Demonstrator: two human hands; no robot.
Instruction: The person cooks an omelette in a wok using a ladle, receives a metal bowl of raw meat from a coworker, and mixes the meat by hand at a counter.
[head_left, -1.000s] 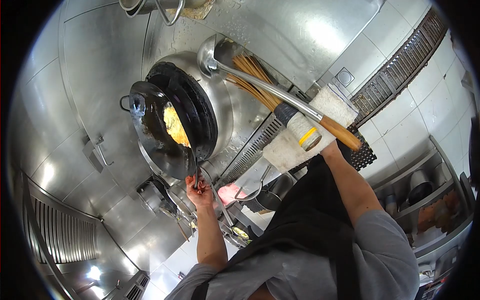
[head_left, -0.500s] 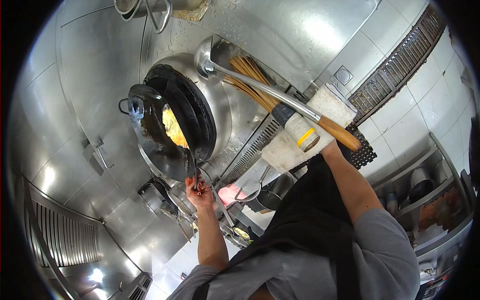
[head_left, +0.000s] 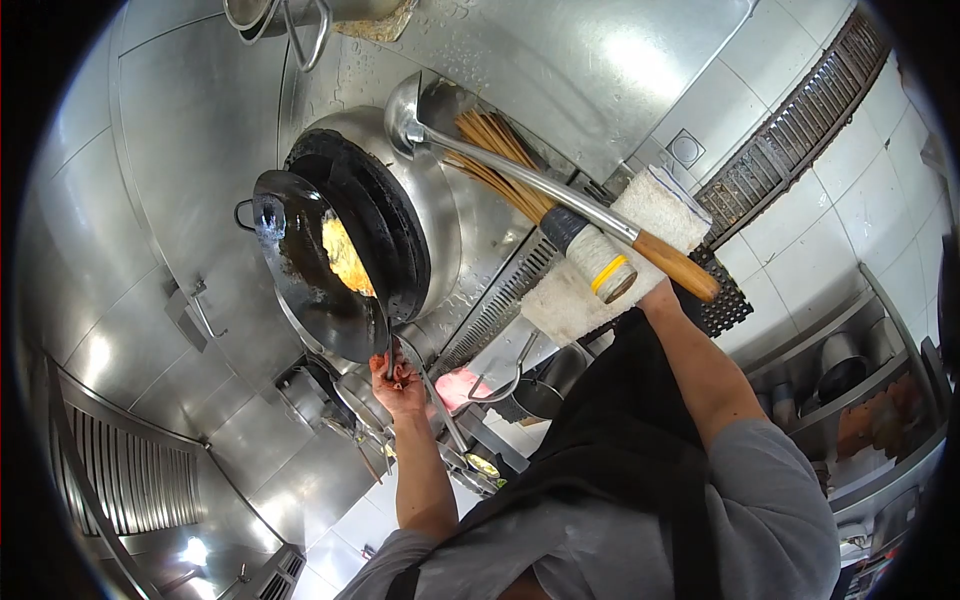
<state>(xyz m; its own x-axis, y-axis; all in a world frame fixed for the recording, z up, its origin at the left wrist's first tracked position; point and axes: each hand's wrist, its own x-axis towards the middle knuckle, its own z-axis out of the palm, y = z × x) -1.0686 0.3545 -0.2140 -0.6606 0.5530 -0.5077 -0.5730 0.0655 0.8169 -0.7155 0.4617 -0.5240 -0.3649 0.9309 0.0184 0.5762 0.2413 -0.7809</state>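
Note:
My left hand (head_left: 400, 388) grips the rim handle of a black wok (head_left: 300, 262), which is tilted over a black burner ring (head_left: 398, 225). A yellow, browned piece of food (head_left: 347, 258) lies inside the wok. My right hand (head_left: 657, 300) is mostly hidden beneath a white towel (head_left: 563, 303) and the wooden end of a ladle; its fingers do not show. The ladle (head_left: 520, 177) lies slanting across a bamboo brush (head_left: 505, 160) with a wrapped handle, its bowl near the burner.
A metal strainer or pot (head_left: 262, 14) stands at the top left. A drain grate (head_left: 800, 130) runs at the upper right. Below the wok are containers, a pink item (head_left: 462, 388) and a dark pot (head_left: 538, 399). Shelves (head_left: 850, 400) with pans stand at the right.
The whole view has shifted slightly, moving things a little to the left. My left hand keeps its hold on the tilted wok, and the food stays in place in it.

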